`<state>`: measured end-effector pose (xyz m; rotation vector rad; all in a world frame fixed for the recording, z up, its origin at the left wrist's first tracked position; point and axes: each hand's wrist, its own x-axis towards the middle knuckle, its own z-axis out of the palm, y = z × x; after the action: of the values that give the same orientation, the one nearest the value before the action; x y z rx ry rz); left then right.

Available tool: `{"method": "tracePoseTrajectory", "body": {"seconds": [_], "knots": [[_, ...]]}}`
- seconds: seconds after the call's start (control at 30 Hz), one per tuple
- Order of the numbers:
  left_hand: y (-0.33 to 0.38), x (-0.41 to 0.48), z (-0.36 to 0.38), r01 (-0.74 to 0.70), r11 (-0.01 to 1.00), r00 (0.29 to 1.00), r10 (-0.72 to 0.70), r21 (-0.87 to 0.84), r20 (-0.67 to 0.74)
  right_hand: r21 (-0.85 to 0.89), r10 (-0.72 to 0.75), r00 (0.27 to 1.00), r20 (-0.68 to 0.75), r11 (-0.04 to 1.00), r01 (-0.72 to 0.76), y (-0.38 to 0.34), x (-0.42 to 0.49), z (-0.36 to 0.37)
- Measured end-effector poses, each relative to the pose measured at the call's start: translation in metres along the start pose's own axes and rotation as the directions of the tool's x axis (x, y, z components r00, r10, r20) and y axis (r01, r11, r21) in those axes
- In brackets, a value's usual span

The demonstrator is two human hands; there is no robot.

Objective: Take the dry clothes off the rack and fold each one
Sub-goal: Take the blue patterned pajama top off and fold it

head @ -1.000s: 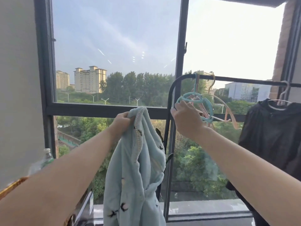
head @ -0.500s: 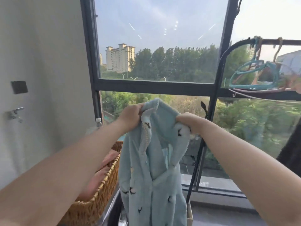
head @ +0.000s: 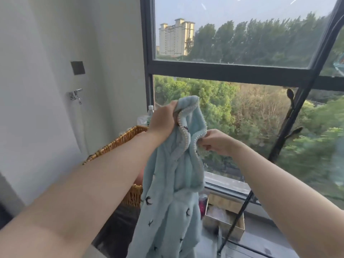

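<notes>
We hold the pale blue garment point(head: 175, 183) before the window, long axis vertical, collar up, hem cut off at the bottom edge. Left grip point(head: 163, 123) fists the collar; right grip point(head: 216, 142) pinches its trimmed edge. Sleeves indistinct.

We hold the fleece garment point(head: 171, 192) in the air, apart from the rack point(head: 290, 123), whose black pole stands to its right. The garment is pale blue with small dark bird motifs and white trim along the open edge. Our left hand point(head: 163, 123) grips the bunched top. Our right hand point(head: 216, 142) pinches the trimmed edge lower down. The body hangs down unfolded.
</notes>
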<state>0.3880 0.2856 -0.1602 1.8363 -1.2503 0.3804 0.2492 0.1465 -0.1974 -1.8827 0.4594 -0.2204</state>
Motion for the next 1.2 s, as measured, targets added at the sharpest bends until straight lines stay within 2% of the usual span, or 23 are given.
{"method": "tracePoseTrajectory", "body": {"seconds": [0.03,0.07,0.17,0.23,0.33,0.4,0.47,0.53,0.6,0.67,0.73,0.8,0.87,0.9,0.97,1.0,1.07,1.13,1.2], "knots": [[-0.002,-0.003,0.000,0.012,1.000,1.000,-0.012,-0.022,0.000,-0.085,-0.006,0.999,0.039,0.996,0.010,0.006,0.007,0.008],[-0.003,-0.006,-0.001,0.032,0.998,0.999,-0.032,-0.046,-0.004,-0.093,-0.009,0.989,0.145,0.995,0.022,0.012,0.013,0.015],[-0.010,-0.013,-0.010,0.127,0.984,0.991,-0.131,-0.126,-0.024,-0.017,0.029,0.905,0.425,1.000,-0.025,0.036,0.029,0.032],[-0.015,-0.017,-0.016,0.192,0.971,0.980,-0.197,-0.143,-0.024,-0.049,0.051,0.874,0.484,0.998,-0.031,0.041,0.037,0.043],[-0.024,-0.024,-0.021,0.242,0.958,0.969,-0.246,-0.153,-0.005,-0.274,0.142,0.888,0.437,0.962,-0.019,0.036,0.046,0.059],[-0.030,-0.030,-0.027,0.266,0.960,0.963,-0.269,-0.084,-0.028,-0.333,0.155,0.919,0.362,0.943,-0.028,0.036,0.052,0.063],[-0.039,-0.036,-0.036,0.275,0.961,0.960,-0.272,0.040,-0.073,-0.253,0.147,0.955,0.258,0.964,-0.080,0.034,0.055,0.064],[-0.046,-0.044,-0.047,0.304,0.943,0.952,-0.296,0.136,-0.078,-0.017,0.143,0.971,0.190,0.990,-0.142,0.028,0.056,0.065],[-0.049,-0.053,-0.055,0.359,0.916,0.933,-0.353,0.177,-0.062,0.174,0.145,0.981,0.127,0.971,-0.166,0.018,0.057,0.070],[-0.047,-0.059,-0.060,0.425,0.883,0.904,-0.425,0.199,-0.046,0.172,0.141,0.989,0.049,0.974,-0.147,0.004,0.061,0.080],[-0.051,-0.062,-0.069,0.530,0.833,0.844,-0.536,0.156,-0.005,0.109,0.155,0.988,-0.002,0.982,-0.154,-0.013,0.059,0.097],[-0.057,-0.066,-0.088,0.657,0.752,0.749,-0.641,-0.058,0.170,0.113,0.176,0.984,-0.028,0.979,-0.172,-0.030,0.054,0.112],[-0.065,-0.077,-0.112,0.705,0.644,0.701,-0.565,-0.298,0.435,0.166,0.186,0.982,-0.019,0.970,-0.180,-0.046,0.049,0.126],[-0.070,-0.084,-0.124,0.708,0.623,0.685,-0.495,-0.331,0.534,0.188,0.196,0.981,-0.010,0.963,-0.191,-0.055,0.046,0.133],[-0.078,-0.097,-0.149,0.700,0.645,0.656,-0.412,-0.306,0.632,0.219,0.194,0.981,0.003,0.957,-0.190,-0.072,0.041,0.152],[-0.081,-0.103,-0.160,0.696,0.653,0.650,-0.400,-0.297,0.646,0.244,0.186,0.982,0.008,0.952,-0.183,-0.080,0.037,0.163],[-0.087,-0.119,-0.183,0.672,0.667,0.688,-0.402,-0.321,0.604,0.324,0.161,0.987,0.012,0.933,-0.156,-0.096,0.030,0.192],[-0.096,-0.132,-0.200,0.684,0.631,0.715,-0.479,-0.366,0.509,0.418,0.135,0.991,0.019,0.899,-0.130,-0.113,0.021,0.219],[-0.104,-0.150,-0.222,0.713,0.582,0.701,-0.572,-0.392,0.426,0.495,0.108,0.993,0.049,0.861,-0.118,-0.129,0.010,0.248]]}}
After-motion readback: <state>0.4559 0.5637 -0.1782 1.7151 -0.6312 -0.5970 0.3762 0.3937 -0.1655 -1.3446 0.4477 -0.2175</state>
